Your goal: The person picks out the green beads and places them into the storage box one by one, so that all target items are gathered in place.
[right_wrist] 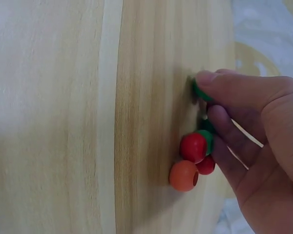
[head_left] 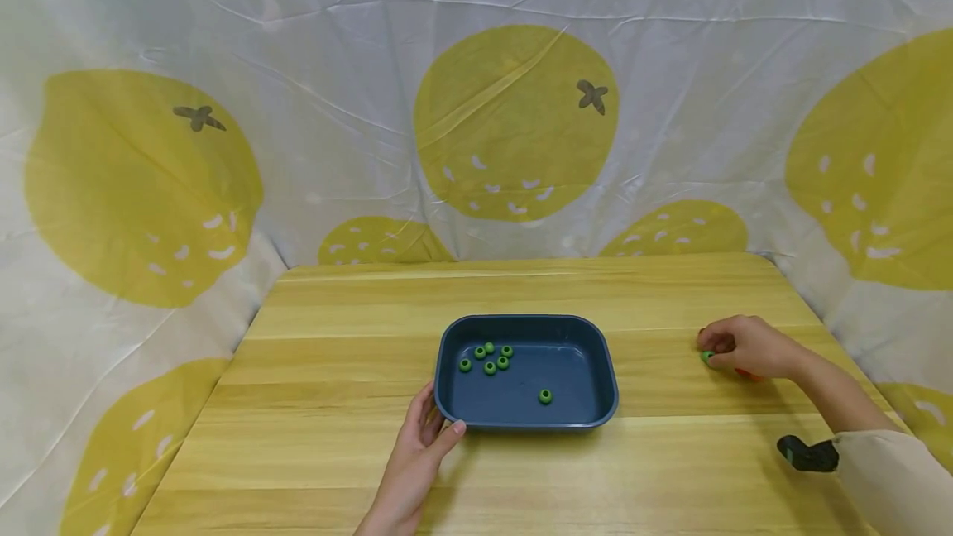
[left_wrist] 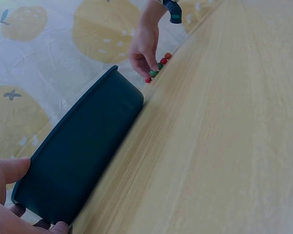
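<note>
A dark blue plastic tray stands on the wooden table, with my left hand gripping its near left corner, thumb on the rim and fingers against the side. Inside it lie several green beads, most of them bunched at the left, and one green bead apart near the front. Off to the right, my right hand pinches a green bead between thumb and fingers, low over the table. Close under its fingers are a red bead, an orange bead and other red and green beads, partly hidden.
The wooden table reaches back to a white cloth printed with yellow lemons, which hangs behind it and at both sides. A dark strap sits at the right wrist beside a light sleeve.
</note>
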Demonstrator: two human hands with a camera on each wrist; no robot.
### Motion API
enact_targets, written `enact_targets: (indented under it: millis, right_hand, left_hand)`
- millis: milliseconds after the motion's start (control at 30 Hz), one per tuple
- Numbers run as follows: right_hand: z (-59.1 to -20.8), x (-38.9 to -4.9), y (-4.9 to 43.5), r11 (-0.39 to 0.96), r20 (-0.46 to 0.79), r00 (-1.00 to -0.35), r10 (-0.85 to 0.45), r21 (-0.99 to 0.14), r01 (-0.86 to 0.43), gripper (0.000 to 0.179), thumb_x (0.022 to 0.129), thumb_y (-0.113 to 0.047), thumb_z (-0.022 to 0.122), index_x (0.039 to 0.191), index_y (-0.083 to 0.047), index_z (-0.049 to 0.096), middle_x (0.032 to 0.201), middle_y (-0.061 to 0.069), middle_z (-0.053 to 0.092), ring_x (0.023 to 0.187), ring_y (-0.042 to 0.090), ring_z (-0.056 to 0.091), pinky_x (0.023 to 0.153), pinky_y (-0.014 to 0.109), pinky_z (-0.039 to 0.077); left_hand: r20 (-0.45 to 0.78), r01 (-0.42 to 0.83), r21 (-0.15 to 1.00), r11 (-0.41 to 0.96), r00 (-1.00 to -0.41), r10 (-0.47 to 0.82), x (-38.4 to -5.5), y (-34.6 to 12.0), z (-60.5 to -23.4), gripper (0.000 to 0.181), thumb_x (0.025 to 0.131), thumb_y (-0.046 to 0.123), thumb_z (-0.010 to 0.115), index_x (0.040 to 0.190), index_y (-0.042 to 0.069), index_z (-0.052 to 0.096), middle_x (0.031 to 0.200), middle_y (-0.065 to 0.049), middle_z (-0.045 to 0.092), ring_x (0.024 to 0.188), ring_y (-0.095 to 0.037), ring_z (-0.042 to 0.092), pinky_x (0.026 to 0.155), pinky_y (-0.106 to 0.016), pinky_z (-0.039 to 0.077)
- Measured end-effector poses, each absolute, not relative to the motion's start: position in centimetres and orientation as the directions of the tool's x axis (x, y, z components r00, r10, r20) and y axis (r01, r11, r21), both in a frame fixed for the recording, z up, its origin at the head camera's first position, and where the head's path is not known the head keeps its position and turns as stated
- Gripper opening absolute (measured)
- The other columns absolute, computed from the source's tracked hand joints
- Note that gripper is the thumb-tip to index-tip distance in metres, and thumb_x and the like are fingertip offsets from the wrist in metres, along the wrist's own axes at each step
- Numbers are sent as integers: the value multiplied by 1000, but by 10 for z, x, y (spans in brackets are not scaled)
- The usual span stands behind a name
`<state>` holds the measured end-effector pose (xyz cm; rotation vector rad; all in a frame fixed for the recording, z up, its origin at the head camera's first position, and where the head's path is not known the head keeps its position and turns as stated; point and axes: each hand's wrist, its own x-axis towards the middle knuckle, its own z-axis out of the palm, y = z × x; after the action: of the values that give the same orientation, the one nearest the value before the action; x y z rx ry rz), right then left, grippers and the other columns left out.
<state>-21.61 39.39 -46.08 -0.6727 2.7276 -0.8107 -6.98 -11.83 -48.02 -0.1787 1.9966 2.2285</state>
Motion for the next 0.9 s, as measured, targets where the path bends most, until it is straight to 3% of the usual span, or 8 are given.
enact_targets:
  millis: [467, 900]
  right_hand:
    - [-459, -218, 390, 756, -57, -868, -494, -521, -396, 11, 87, -13, 84, 94, -17, 77, 87, -12, 68, 76, 5, 61, 68, 28, 54]
    - [-449, -224, 373, 744, -13, -862, -506, -513, -429, 12, 88, -7, 82, 98, -11, 76, 87, -10, 69, 76, 6, 61, 68, 28, 54]
  left_hand:
    - [-185, -187, 977, -100, -982, 30, -71, -118, -480, 80, 101, 13, 70, 164, 9, 21, 167, -22, 22, 151, -45, 21, 115, -53, 36]
    - [-194, -195, 975, -105, -981, 24, -69, -119, -479, 79, 100, 13, 70, 163, 9, 23, 166, -21, 23, 152, -44, 21, 115, -53, 36]
